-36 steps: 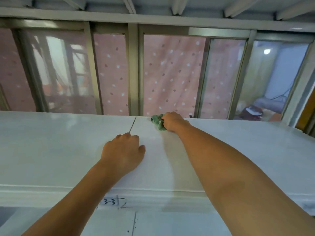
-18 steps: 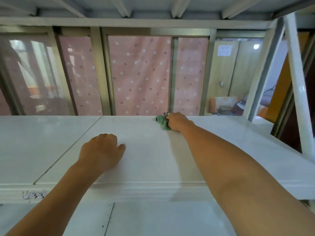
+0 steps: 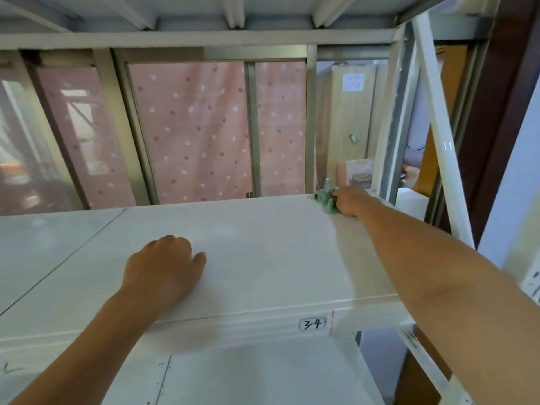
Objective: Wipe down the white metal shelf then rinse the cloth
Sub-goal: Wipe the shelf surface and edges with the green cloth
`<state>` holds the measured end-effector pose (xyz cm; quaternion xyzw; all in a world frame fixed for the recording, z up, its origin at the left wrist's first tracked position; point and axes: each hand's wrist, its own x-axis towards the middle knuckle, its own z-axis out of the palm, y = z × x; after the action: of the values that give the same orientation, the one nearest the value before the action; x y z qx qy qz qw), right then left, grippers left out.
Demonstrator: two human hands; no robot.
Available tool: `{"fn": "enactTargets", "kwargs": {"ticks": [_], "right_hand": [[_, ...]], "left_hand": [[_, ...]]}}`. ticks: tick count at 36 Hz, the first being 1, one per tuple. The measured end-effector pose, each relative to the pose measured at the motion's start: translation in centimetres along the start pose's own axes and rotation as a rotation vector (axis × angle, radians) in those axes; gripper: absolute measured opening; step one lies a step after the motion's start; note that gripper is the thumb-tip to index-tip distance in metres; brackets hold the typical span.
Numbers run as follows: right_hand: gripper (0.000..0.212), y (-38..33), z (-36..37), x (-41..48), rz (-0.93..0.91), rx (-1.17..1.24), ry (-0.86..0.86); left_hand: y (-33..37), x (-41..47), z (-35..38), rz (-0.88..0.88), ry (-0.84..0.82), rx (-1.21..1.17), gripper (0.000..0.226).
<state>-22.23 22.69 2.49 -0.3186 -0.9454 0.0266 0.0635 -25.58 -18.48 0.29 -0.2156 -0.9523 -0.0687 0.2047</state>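
Spanning everything beneath the grip and back toward the person, the white metal shelf (image 3: 277,258) is a broad, flat panel with a smooth painted face, a faint sheen and a ribbed front lip. It looks stiff enough to take a firm press without giving. A thin seam runs across it well to the left of the grip.

Beyond the grip, glass in dull metal frames shows a pink dotted curtain (image 3: 198,133), soft and hanging in folds. Just right of the grip rises a white upright post (image 3: 438,135), straight and hard-edged.

The left hand (image 3: 163,270) rests on the shelf well to the near left of the grip, fingers tucked under, holding nothing, probably as a brace.

The right hand (image 3: 349,204) is at full reach at the shelf's far right corner, fingers curled over the green cloth (image 3: 327,201) and pressing it to the surface. The cloth is small, crumpled and limp. I judge it light, likely to slide easily on the paint, and best held bunched under the fingers so that no loose edge trails.

Nearer than the grip, on the front lip, sits a small rounded label (image 3: 312,324) hand-marked "3-4".
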Motion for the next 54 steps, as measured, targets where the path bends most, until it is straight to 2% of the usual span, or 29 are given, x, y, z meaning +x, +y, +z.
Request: {"fn": "enactTargets", "kwargs": {"ticks": [6, 17, 23, 28, 32, 34, 37, 41, 43, 49, 51, 54], "right_hand": [[0.042, 3.6, -0.8, -0.1, 0.02, -0.084, 0.022], [0.038, 6.4, -0.5, -2.0, 0.247, -0.065, 0.166], [0.031, 5.7, -1.5, -5.5, 0.24, -0.079, 0.185], [0.028, 5.3, -1.5, -9.2, 0.126, -0.079, 0.253], [0.019, 5.5, -2.9, -11.1, 0.062, -0.11, 0.297], [0.021, 5.5, -3.7, -11.7, 0.022, -0.292, 0.279], [0.027, 5.5, -4.9, -12.7, -0.04, -0.586, 0.165], [0.027, 6.2, -5.9, -14.6, -0.105, -0.772, 0.064], [0.024, 6.7, -6.4, -15.3, -0.165, -0.731, 0.012], [0.019, 9.4, -9.3, -18.1, -0.3, -0.339, -0.152], [0.017, 10.2, -10.0, -19.1, -0.35, -0.284, -0.184], [0.026, 11.6, -10.5, -20.5, -0.39, -0.244, -0.173]], "left_hand": [[-0.2, -0.4, -0.2, 0.004, 0.006, 0.002, 0.038], [-2.5, -0.8, -0.6, 0.108, -0.004, -0.072, 0.036], [-1.9, -0.7, -0.7, 0.142, 0.006, -0.046, 0.033], [-0.6, -0.6, -0.9, 0.187, 0.0, -0.009, 0.031], [2.5, -0.5, -1.9, 0.275, 0.096, 0.036, 0.029], [4.5, -0.9, -2.4, 0.303, 0.124, 0.028, 0.029], [8.1, -1.9, -3.1, 0.345, 0.133, -0.003, 0.031], [14.0, -3.5, -4.5, 0.415, 0.091, -0.112, 0.032], [17.4, -4.2, -5.1, 0.448, 0.02, -0.207, 0.034], [27.1, -5.8, -5.9, 0.538, -0.111, -0.492, 0.034], [29.4, -6.1, -6.3, 0.561, -0.147, -0.57, 0.028], [31.7, -6.2, -6.6, 0.575, -0.202, -0.686, 0.017]]}}
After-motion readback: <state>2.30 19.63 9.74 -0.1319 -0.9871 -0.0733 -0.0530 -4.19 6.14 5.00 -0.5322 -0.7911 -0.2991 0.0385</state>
